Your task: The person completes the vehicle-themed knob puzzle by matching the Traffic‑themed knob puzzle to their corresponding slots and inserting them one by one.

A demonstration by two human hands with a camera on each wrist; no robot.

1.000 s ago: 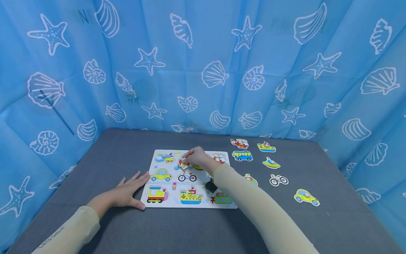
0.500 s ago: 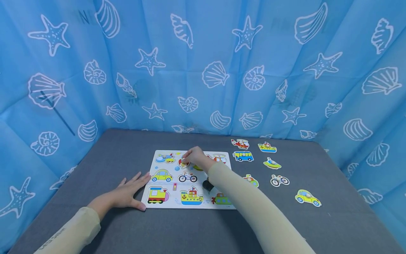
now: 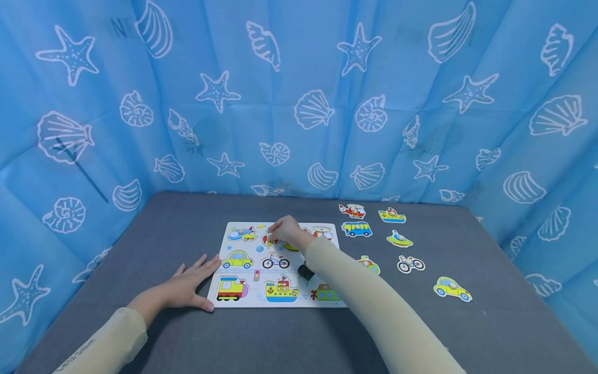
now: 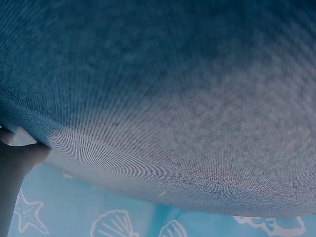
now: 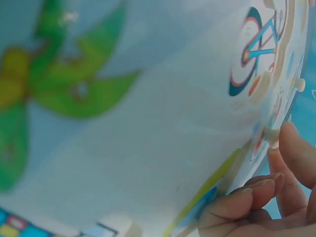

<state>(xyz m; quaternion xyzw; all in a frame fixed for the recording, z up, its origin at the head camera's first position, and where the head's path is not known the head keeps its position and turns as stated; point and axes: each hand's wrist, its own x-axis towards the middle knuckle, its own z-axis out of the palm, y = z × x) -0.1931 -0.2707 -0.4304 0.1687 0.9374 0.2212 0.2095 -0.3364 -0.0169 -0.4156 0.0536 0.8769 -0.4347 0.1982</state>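
My right hand (image 3: 290, 232) is over the upper middle of a white knobbed puzzle board (image 3: 254, 301). Between thumb and fingertip it pinches the small wooden knob (image 5: 270, 137) of a red-and-yellow puzzle piece (image 3: 268, 241), partly hidden by the fingers. That piece lies at the top-middle recess. My left hand (image 3: 191, 283) rests with fingers spread at the board's left edge, fingertips and thumb on its rim. An airplane piece (image 3: 241, 234) sits at the board's upper left. Pictures of a car (image 3: 237, 258), bicycle (image 3: 275, 261), train (image 3: 232, 289) and ship (image 3: 282, 290) show on the board.
Right of the board lie loose knobbed pieces: a helicopter (image 3: 352, 211), ship (image 3: 392, 215), bus (image 3: 356, 229), flying saucer (image 3: 399, 238), bicycle (image 3: 410, 264), car (image 3: 452, 289) and a green one (image 3: 370, 265) partly behind the sleeve. A blue shell-patterned curtain (image 3: 261, 114) surrounds the grey table.
The red-and-yellow piece has shifted and turned slightly under my right fingertips, at the same recess. My left hand stays at the board's edge.
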